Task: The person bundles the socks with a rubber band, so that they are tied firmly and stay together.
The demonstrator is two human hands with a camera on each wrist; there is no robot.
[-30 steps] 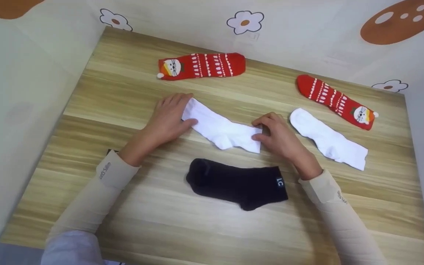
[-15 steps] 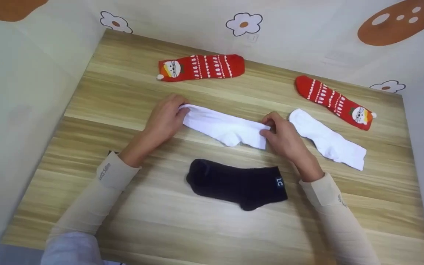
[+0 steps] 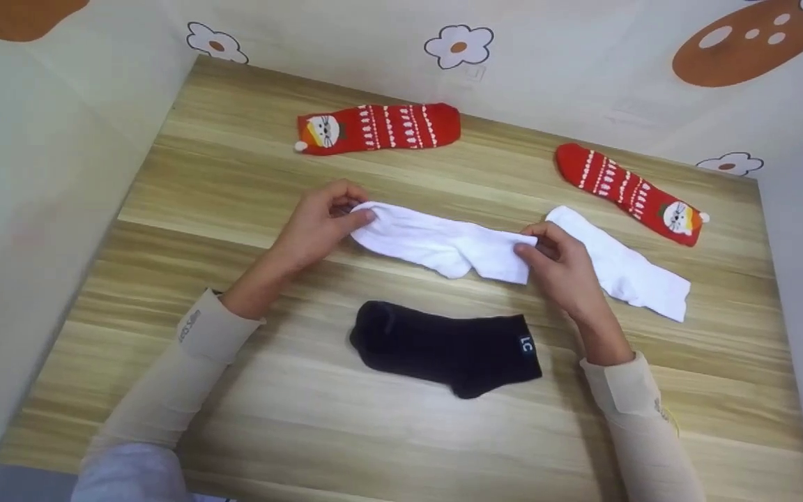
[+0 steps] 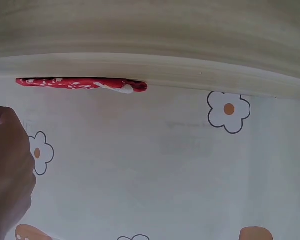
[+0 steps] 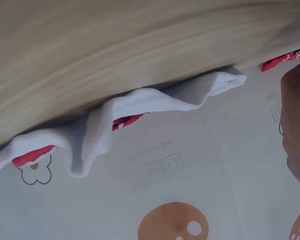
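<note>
A white sock [image 3: 436,240] stretches between both hands over the middle of the table in the head view. My left hand [image 3: 321,223] pinches its toe end, thumb on top. At the other end, my right hand [image 3: 567,268] pinches the upper corner of the cuff, and the heel bulges toward me. Just right of that hand lies a second white sock [image 3: 642,275], its toe end partly behind the fingers. A black sock [image 3: 443,348] with "LC" on its cuff lies flat nearer to me. The left wrist view catches only the edge of the left hand [image 4: 10,175].
Two red patterned socks with animal faces lie near the wall: one red sock [image 3: 380,127] at the back middle, another red sock [image 3: 631,194] at the back right. The wooden table [image 3: 290,432] meets a flower-printed wall [image 3: 346,35] behind. A dark bit shows beside the left cuff.
The white sock has been taken up at both ends, drawn straighter and shifted right. My right hand has moved right, closer to the second white sock; the other socks stay put.
</note>
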